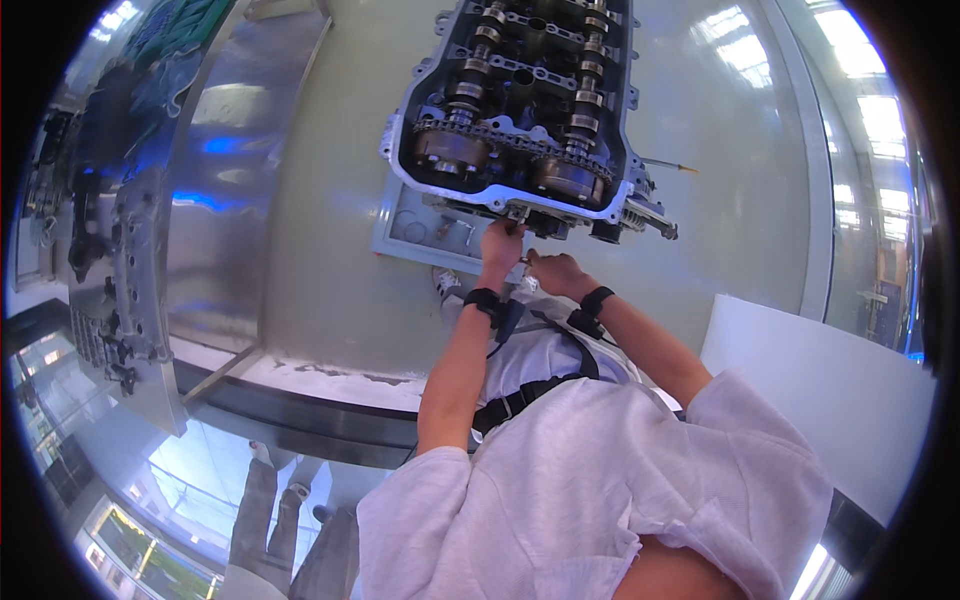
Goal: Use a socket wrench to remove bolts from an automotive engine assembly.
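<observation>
A car engine point(523, 78) with its top uncovered stands in front of me. Two camshafts run along it, and a timing chain point(520, 137) passes over two round cam sprockets point(568, 180) at the near end. My left hand point(502, 247) reaches to the engine's near face, just under the silver rim, its fingers closed around something small that I cannot make out. Slightly lower and to the right, my right hand point(557, 273) is also closed, thumb and fingers pinched together. Whatever lies in that pinch is too small to name. Both wrists wear black bands.
Beneath the engine's near left corner is a pale blue tray-like base point(405, 228) with small parts. A steel table point(225, 200) runs along the left, metal engine parts point(135, 270) beyond it. A thin orange-tipped rod point(672, 165) juts right. Other people's legs point(265, 515) show lower left.
</observation>
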Demonstrator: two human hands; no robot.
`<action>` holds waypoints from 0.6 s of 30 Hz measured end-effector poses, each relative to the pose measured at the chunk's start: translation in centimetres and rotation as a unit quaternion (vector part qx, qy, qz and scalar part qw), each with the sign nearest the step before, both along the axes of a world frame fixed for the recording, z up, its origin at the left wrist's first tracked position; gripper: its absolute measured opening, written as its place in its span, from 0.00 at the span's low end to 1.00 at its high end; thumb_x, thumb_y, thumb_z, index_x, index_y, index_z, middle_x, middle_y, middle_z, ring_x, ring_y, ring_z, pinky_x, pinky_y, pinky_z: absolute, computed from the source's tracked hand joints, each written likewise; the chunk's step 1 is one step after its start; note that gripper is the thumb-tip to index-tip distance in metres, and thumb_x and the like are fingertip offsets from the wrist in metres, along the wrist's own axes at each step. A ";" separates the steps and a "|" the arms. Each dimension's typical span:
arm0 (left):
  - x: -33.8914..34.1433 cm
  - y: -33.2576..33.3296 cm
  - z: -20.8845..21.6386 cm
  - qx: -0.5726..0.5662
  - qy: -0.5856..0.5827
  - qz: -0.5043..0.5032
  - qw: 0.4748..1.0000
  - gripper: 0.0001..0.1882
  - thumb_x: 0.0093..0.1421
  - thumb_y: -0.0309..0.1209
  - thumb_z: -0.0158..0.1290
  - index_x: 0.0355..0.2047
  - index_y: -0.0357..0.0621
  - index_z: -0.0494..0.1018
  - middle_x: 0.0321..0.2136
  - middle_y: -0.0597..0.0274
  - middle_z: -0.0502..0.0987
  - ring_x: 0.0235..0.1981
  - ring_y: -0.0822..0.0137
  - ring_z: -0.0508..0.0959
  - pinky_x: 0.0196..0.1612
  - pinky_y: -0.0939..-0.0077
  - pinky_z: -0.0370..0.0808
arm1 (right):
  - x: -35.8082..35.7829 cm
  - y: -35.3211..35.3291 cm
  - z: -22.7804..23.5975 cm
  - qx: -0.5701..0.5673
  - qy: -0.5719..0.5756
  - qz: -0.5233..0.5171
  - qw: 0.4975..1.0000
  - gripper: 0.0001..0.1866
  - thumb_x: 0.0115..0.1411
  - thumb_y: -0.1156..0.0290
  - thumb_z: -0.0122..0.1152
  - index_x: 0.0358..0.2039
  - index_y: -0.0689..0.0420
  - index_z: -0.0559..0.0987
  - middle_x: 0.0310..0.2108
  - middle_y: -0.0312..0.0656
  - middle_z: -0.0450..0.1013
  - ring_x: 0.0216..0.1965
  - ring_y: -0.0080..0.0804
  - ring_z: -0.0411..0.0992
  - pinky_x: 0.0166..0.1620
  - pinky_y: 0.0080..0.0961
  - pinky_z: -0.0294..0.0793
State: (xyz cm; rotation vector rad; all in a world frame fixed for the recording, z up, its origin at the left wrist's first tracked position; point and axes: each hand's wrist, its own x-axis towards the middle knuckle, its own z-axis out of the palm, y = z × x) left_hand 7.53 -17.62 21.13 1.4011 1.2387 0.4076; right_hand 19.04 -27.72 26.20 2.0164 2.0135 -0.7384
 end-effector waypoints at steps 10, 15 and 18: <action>1.1 -0.3 -1.4 -0.068 -0.053 0.052 0.995 0.13 0.52 0.33 0.61 0.31 0.36 0.74 0.24 0.56 0.78 0.26 0.61 0.78 0.30 0.65 0.73 | 0.8 -2.1 -0.1 0.135 -0.056 -0.007 0.989 0.13 0.61 0.63 0.52 0.41 0.58 0.70 0.25 0.45 0.76 0.32 0.44 0.77 0.38 0.41 0.72; 2.1 -0.5 -0.2 -0.060 -0.020 0.055 0.996 0.14 0.49 0.33 0.63 0.30 0.37 0.73 0.25 0.52 0.78 0.30 0.54 0.79 0.34 0.60 0.73 | 2.2 -0.1 -1.7 -0.020 -0.077 0.007 0.997 0.13 0.59 0.62 0.54 0.40 0.56 0.72 0.25 0.43 0.76 0.33 0.44 0.77 0.39 0.40 0.71; -0.6 -0.1 -1.9 -0.116 -0.093 0.083 0.985 0.15 0.50 0.33 0.63 0.31 0.37 0.72 0.24 0.53 0.77 0.29 0.54 0.79 0.34 0.61 0.73 | 0.1 1.2 4.7 -0.137 -0.076 0.084 0.984 0.13 0.58 0.61 0.55 0.38 0.56 0.72 0.25 0.43 0.76 0.32 0.44 0.77 0.39 0.40 0.71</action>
